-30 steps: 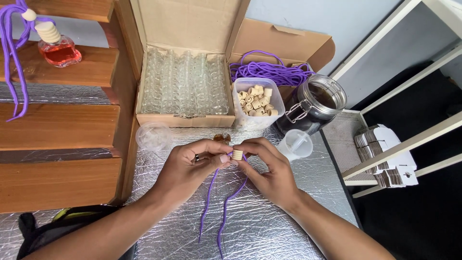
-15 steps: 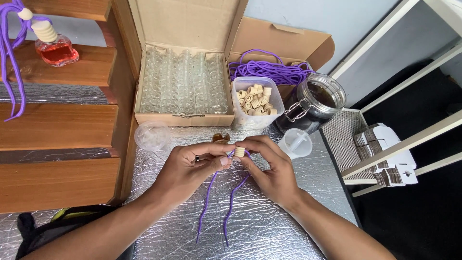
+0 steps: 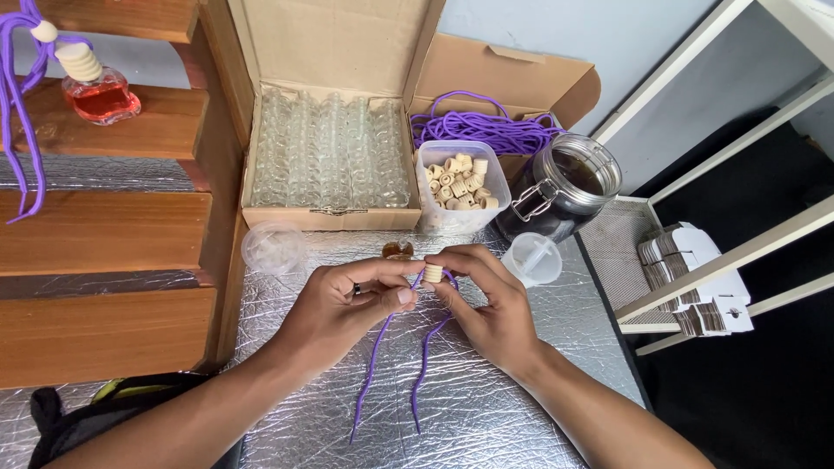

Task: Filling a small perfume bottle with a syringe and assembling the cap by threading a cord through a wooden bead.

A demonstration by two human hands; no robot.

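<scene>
while the left hand [image 3: 347, 300] pinches a purple cord [image 3: 375, 365] between thumb and forefinger, the right hand [image 3: 486, 304] grips a small wooden bead [image 3: 433, 273] on that cord, just beside the left fingertips. both cord ends trail down below the hands over the silver foil surface [image 3: 486, 408]. just beyond the right hand stands a clear tub of beads [image 3: 459, 184], beside a dark glass jar [image 3: 560, 187].

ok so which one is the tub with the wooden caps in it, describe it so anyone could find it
Start at the open cardboard box of glass bottles at the back of the foil-covered table. Just right of it stands a clear plastic tub of pale wooden caps, unlike the dark glass jar on its right.
</scene>
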